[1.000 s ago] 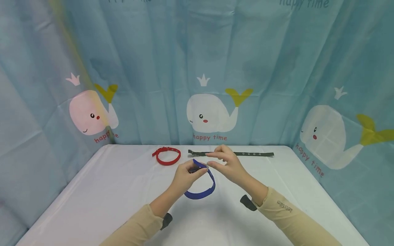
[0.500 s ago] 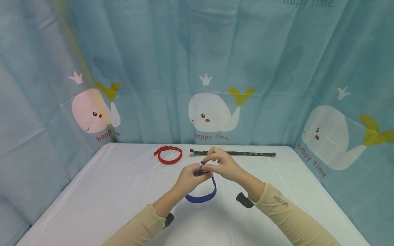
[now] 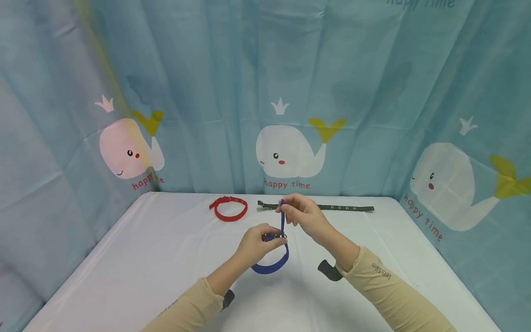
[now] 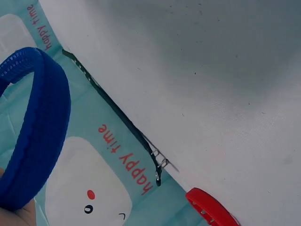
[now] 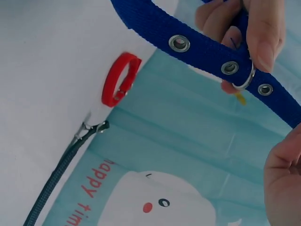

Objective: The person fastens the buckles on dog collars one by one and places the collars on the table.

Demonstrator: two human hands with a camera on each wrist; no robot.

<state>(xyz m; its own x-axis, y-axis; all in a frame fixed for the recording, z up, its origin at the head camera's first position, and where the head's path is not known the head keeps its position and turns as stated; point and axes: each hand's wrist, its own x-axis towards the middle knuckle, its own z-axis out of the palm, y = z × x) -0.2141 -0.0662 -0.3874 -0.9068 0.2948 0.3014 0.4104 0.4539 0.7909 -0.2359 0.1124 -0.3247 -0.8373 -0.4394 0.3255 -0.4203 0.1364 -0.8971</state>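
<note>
Since half a second ago the right hand [image 3: 304,216] has risen, drawing the strap end of the blue collar [image 3: 271,265] up through the buckle. Its fingers pinch that strap end. Nearer, the left hand [image 3: 257,244] grips the collar at what seems to be the metal buckle, its loop hanging just above the desk [image 3: 124,258]. Beyond lie a red collar [image 3: 228,209] and a dark green collar [image 3: 332,208], laid out straight.

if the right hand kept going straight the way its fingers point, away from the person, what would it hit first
Probably the dark green collar lying flat along the table's far edge, right behind the right hand, which pinches the blue collar strap's free end. Depth is unclear: the raised hand might pass above it to the whale curtain.
</note>
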